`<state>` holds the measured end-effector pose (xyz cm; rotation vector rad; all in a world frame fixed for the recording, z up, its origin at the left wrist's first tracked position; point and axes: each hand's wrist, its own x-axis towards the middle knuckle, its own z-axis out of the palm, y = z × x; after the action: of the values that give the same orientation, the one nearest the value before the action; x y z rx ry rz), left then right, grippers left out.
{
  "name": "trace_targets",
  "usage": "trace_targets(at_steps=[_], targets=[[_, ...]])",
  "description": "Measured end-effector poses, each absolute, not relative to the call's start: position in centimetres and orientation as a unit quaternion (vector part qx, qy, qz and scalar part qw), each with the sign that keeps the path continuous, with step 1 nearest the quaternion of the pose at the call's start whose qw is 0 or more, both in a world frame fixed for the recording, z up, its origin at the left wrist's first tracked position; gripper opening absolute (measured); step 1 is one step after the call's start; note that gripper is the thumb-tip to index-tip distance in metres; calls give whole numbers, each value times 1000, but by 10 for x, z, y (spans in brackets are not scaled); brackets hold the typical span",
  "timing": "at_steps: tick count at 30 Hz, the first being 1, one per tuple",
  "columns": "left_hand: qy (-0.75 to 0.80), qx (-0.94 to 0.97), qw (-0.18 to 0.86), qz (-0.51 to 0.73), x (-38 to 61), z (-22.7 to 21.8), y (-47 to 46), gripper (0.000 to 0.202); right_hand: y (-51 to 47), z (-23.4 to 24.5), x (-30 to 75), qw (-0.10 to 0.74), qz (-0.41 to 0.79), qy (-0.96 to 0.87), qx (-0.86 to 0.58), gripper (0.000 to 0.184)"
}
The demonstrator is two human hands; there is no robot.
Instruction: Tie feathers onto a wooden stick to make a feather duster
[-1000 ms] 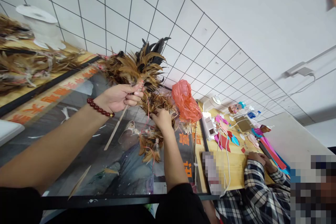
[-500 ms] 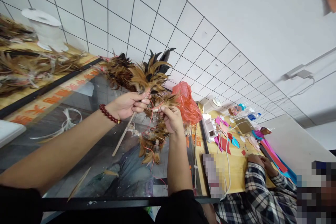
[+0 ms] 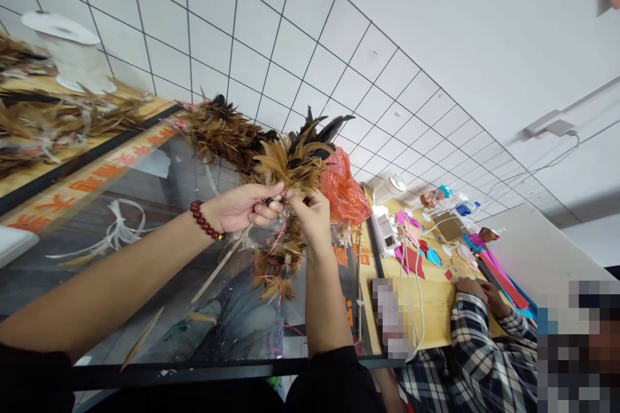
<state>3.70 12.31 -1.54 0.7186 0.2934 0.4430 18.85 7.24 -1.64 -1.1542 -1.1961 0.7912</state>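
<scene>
My left hand (image 3: 242, 206), with a red bead bracelet on its wrist, is closed round a thin wooden stick (image 3: 217, 270) topped by a tuft of brown and black feathers (image 3: 295, 158). My right hand (image 3: 310, 216) meets it fingertip to fingertip and pinches the base of the tuft, where a red thread (image 3: 277, 242) hangs down. A strip of brown feathers (image 3: 276, 264) dangles below both hands over a glass table top (image 3: 145, 271).
More feather strips (image 3: 53, 126) and a white spool (image 3: 70, 51) lie at the left by a wire grid wall. An orange plastic bag (image 3: 346, 190) sits behind my hands. At the right, another person's plaid sleeve (image 3: 477, 335) rests on a wooden table (image 3: 429, 310) with coloured scraps.
My right hand rose from the hanging feather strip up to the tuft at my left hand. The tuft shifted right and the hands closed together.
</scene>
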Motion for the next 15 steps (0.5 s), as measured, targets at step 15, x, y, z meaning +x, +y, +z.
trace_targets(at_steps=[15], targets=[[210, 400, 840, 299, 22, -11, 139, 26, 72, -20, 194, 416, 630, -504, -420, 47]])
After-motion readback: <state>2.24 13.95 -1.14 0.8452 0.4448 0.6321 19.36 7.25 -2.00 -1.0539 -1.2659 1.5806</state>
